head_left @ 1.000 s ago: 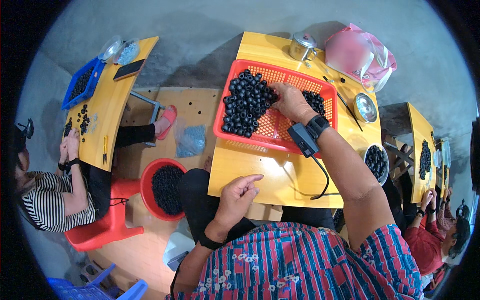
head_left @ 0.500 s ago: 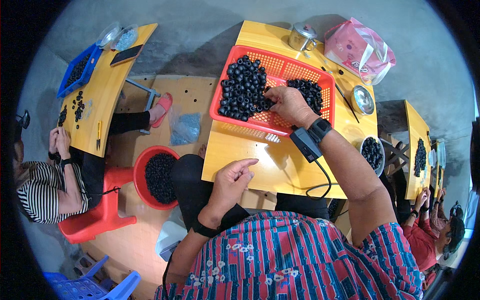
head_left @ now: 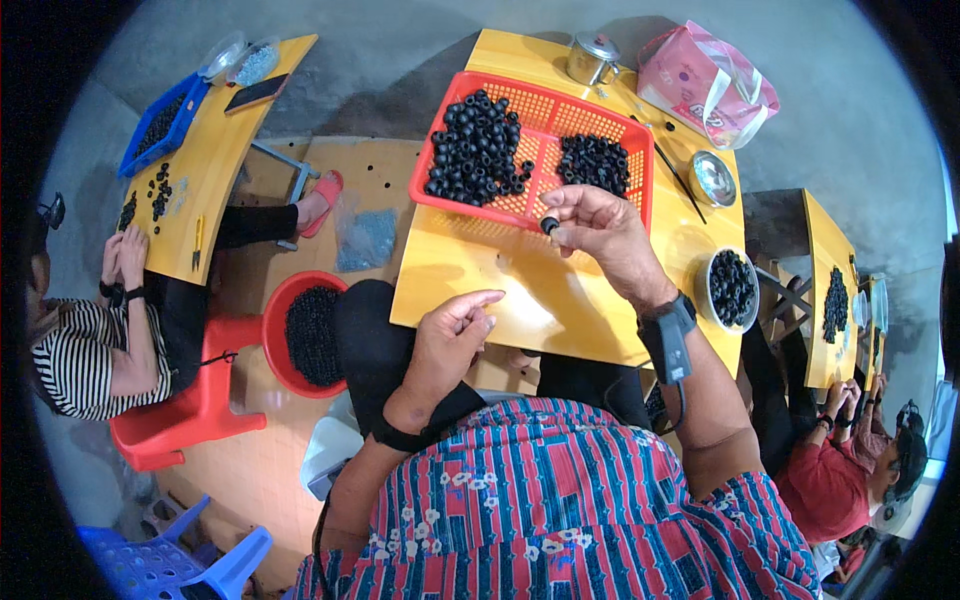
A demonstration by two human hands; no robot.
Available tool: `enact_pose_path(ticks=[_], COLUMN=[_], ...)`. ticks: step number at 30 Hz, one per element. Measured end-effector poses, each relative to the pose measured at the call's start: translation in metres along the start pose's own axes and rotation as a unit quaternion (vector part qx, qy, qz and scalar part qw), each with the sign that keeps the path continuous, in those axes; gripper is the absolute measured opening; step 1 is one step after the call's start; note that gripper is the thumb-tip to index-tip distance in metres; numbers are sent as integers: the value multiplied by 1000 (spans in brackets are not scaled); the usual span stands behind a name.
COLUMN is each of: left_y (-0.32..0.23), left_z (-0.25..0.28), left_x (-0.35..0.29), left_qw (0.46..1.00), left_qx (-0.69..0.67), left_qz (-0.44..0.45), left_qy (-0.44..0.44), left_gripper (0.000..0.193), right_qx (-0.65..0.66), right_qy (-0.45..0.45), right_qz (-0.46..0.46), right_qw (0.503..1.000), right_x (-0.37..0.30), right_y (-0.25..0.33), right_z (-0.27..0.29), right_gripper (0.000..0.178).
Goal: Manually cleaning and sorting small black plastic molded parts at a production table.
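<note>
My right hand (head_left: pixel 608 243) pinches a small black ring-shaped piece (head_left: pixel 550 226) between thumb and fingers, just off the near edge of a red plastic basket (head_left: pixel 543 172). The basket has a divider. Its left side holds a pile of larger black round pieces (head_left: pixel 474 150), its right side smaller black pieces (head_left: pixel 592 166). Over the table's near left edge rests my left hand (head_left: pixel 447 338), index finger stretched out and thumb apart from it. Nothing shows in it, though its other fingers are partly hidden. Both wrists wear black bands; a small dark box sits on the right one.
On the yellow table (head_left: pixel 450 270) stand a bowl of black pieces (head_left: pixel 732 290), a metal bowl (head_left: pixel 712 180), a lidded metal mug (head_left: pixel 593 58), a dark rod (head_left: pixel 680 180) and a pink bag (head_left: pixel 705 85). A red tub (head_left: pixel 275 335) sits on the floor. Other people sit at side tables.
My right hand has come out of the basket toward me, now with a black ring-shaped piece in its fingertips. The left hand keeps nearly the same pose. The whole view has shifted slightly.
</note>
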State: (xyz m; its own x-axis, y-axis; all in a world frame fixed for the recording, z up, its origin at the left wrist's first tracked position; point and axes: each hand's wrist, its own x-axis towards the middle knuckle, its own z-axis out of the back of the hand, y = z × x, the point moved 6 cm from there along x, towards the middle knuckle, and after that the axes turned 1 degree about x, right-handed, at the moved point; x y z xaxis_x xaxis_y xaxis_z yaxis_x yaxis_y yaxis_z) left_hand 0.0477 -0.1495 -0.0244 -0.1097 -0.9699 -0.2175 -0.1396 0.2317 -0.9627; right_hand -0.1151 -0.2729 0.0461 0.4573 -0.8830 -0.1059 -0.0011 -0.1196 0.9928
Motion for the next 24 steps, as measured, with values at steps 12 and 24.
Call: enact_pose_path(ticks=[12,24], left_y=[-40,-44], left_z=[-39,-52], left_x=[-30,-37], left_qw=[992,979], left_qx=[-103,16], left_qz=[-71,-193], left_qy=[28,63], left_gripper=[32,28], right_qx=[134,215], right_qy=[48,56], right_qz=[11,-119], right_qw=[990,968], right_x=[-86,-108], right_y=[-1,-24], right_z=[-30,-48], right_gripper=[31,27])
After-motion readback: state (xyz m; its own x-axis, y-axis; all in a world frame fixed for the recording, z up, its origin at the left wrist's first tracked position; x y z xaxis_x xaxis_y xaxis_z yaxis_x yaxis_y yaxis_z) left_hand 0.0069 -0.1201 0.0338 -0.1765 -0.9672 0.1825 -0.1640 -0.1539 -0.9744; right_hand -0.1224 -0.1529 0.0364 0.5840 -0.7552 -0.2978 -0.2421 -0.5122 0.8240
